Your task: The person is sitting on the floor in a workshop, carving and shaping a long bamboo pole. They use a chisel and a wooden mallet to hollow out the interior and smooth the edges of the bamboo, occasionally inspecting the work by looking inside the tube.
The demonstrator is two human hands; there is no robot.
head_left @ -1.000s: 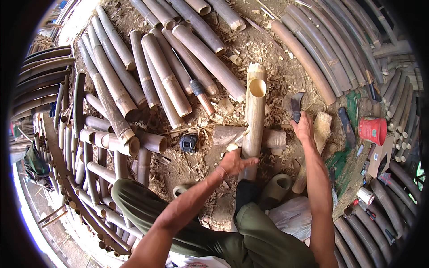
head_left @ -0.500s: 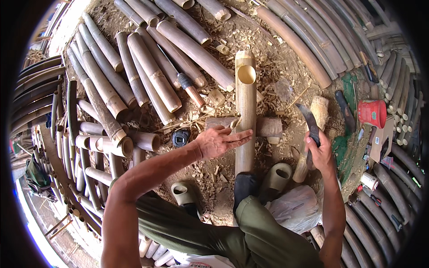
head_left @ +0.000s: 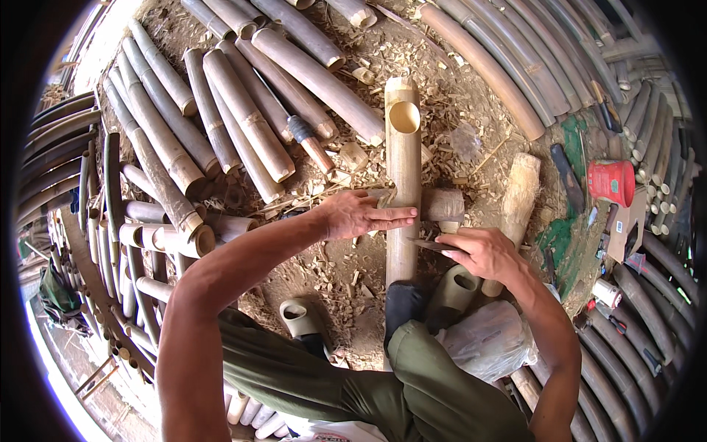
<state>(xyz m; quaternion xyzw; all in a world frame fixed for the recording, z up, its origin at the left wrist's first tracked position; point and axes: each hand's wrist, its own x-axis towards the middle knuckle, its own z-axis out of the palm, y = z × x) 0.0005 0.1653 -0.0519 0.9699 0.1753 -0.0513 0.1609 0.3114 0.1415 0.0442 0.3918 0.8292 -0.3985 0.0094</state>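
A bamboo tube (head_left: pixel 403 166) with an oval opening near its far end points away from me, resting across a short log (head_left: pixel 443 205). My left hand (head_left: pixel 362 217) lies on the tube from the left, its fingers stretched over the top. In my right hand (head_left: pixel 482 252) is a curved knife (head_left: pixel 434 244), gripped by its handle. The dark blade points left, its tip at the tube's right side, just nearer to me than my left fingers. Whether the edge bites into the bamboo I cannot tell. My dark-socked foot (head_left: pixel 404 306) is against the tube's near end.
Many bamboo pieces (head_left: pixel 250 114) lie at the far left, beside a long-bladed tool with a wooden handle (head_left: pixel 309 144). Further right are a pale wooden post (head_left: pixel 520 195), a red container (head_left: pixel 611 183) and a clear plastic bag (head_left: pixel 490 340). Shavings cover the ground.
My right hand has swung the knife left and down, from upright beside the post to the tube's right side. My left hand stays on the tube, its wrist slightly further forward.
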